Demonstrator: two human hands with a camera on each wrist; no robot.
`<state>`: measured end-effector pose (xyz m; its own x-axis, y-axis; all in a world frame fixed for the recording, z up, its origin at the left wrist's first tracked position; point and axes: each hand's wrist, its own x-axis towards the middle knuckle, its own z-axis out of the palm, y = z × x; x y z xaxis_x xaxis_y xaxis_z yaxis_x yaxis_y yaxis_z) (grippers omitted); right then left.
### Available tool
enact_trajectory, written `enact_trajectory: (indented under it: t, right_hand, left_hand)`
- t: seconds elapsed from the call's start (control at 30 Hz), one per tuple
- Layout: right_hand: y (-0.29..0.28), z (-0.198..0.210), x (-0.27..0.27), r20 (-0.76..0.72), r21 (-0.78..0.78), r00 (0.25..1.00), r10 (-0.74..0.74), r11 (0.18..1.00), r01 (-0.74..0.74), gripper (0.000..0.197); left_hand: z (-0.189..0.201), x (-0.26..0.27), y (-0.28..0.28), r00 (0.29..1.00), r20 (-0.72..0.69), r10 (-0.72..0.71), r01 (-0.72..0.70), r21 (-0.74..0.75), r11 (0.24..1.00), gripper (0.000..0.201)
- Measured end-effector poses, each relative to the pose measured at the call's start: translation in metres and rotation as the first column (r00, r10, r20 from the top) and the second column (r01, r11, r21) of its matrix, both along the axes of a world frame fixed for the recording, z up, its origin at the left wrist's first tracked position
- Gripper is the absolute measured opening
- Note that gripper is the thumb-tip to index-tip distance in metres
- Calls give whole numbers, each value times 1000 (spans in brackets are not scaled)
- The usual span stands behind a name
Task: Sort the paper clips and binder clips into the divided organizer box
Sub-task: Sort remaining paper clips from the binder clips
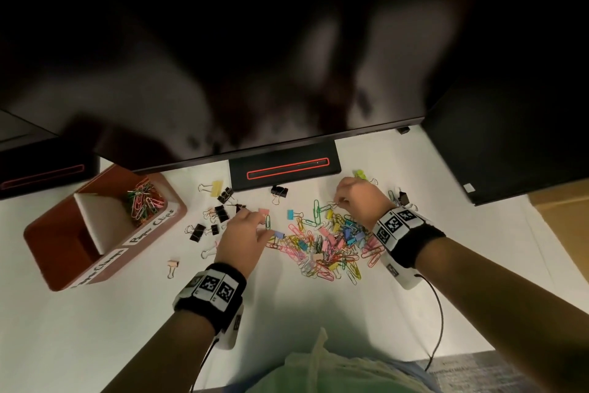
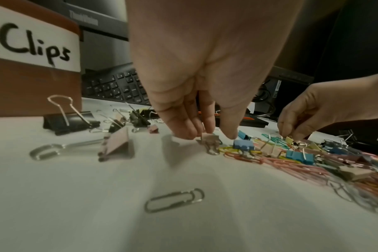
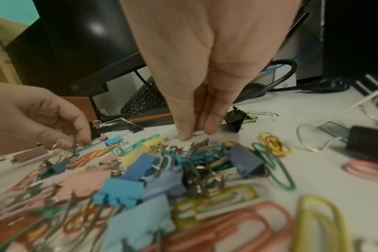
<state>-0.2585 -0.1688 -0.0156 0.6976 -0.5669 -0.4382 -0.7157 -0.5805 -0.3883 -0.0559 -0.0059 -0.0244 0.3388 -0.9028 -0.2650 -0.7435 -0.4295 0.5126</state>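
Left hand pinching pink clip off desk; right hand pinching silver clip at pile edge. Box at nine o'clock. Risk: tangled neighbours lifting along, landing in wrong compartment.

Left hand: my palm faces down, fingers curled downward with tips bunched, wrist at 6 o'clock behind them.
Right hand: my fingers point down, tips pressed together in a pinch, reaching toward 11 o'clock.
Forearms: both bare, a black band on each wrist.
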Motion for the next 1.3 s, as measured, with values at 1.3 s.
enact_trajectory:
  t: [1.3]
  right_hand:
    - [16,6,34,-10,170,991,135,977,-131,33]
  left_hand:
    - [18,17,3,971,-123,-204,203,-19,979,18]
